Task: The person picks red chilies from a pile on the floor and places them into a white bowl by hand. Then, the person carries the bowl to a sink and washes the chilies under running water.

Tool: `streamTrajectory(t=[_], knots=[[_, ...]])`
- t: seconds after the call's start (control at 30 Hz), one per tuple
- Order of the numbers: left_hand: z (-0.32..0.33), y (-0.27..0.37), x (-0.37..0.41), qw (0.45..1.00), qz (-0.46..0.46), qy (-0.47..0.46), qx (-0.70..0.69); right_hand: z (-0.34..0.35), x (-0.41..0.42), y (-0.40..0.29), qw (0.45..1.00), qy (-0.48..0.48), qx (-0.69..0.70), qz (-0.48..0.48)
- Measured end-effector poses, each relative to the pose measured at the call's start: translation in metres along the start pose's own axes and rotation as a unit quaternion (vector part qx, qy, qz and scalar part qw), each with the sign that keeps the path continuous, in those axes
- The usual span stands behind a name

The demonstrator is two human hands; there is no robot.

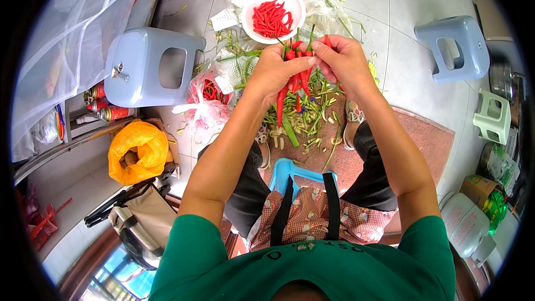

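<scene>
Several long red chili peppers (282,100) with green stems are gripped in my left hand (273,67), their tips hanging down. My right hand (345,54) meets it at the thumbs, its fingers pinched on a red chili (327,41) of which only the end shows. Just beyond both hands stands a white bowl (299,2) holding a heap of red chilies (271,19). Beneath the hands, green stem trimmings (311,121) lie scattered over a reddish mat (418,133). A pink-tinted plastic bag (205,110) with more red chilies inside sits left of my left forearm.
Grey plastic stools stand at left (142,67) and right (453,48). A small pale green stool (492,116) is farther right. Crumpled clear plastic (322,12) lies around the bowl. An orange mesh sack (138,150) and a folded beige item (144,213) are at left.
</scene>
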State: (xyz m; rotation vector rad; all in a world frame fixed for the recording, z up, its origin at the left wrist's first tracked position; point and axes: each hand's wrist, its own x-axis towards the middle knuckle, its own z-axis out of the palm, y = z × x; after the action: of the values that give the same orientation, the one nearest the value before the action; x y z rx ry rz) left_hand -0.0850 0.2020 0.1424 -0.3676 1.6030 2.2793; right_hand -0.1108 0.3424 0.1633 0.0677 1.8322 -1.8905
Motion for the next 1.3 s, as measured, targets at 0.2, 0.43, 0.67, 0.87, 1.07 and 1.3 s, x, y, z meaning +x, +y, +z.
streamTrajectory(t=[0.2, 0.43, 0.67, 0.87, 1.07, 1.3], knots=[[-0.002, 0.007, -0.006, 0.994, 0.013, -0.006, 0.107, -0.005, 0.001, -0.004, 0.995, -0.060, -0.080, 0.006], [0.003, -0.002, -0.007, 0.946, 0.178, 0.020, 0.271, -0.015, 0.011, 0.002, 0.972, -0.089, 0.127, 0.179], [0.007, 0.011, -0.011, 0.977, 0.179, -0.008, 0.117, -0.026, 0.013, 0.005, 0.943, -0.105, 0.235, 0.209], [-0.008, 0.006, -0.002, 0.998, 0.062, 0.004, -0.026, -0.025, 0.013, 0.019, 0.929, -0.108, -0.352, -0.034], [-0.006, -0.003, 0.001, 0.999, 0.003, -0.006, -0.034, -0.006, -0.001, 0.013, 0.984, -0.110, -0.132, -0.040], [-0.016, 0.003, 0.007, 0.995, 0.037, 0.092, -0.018, -0.008, -0.005, 0.006, 0.969, -0.120, -0.213, 0.045]])
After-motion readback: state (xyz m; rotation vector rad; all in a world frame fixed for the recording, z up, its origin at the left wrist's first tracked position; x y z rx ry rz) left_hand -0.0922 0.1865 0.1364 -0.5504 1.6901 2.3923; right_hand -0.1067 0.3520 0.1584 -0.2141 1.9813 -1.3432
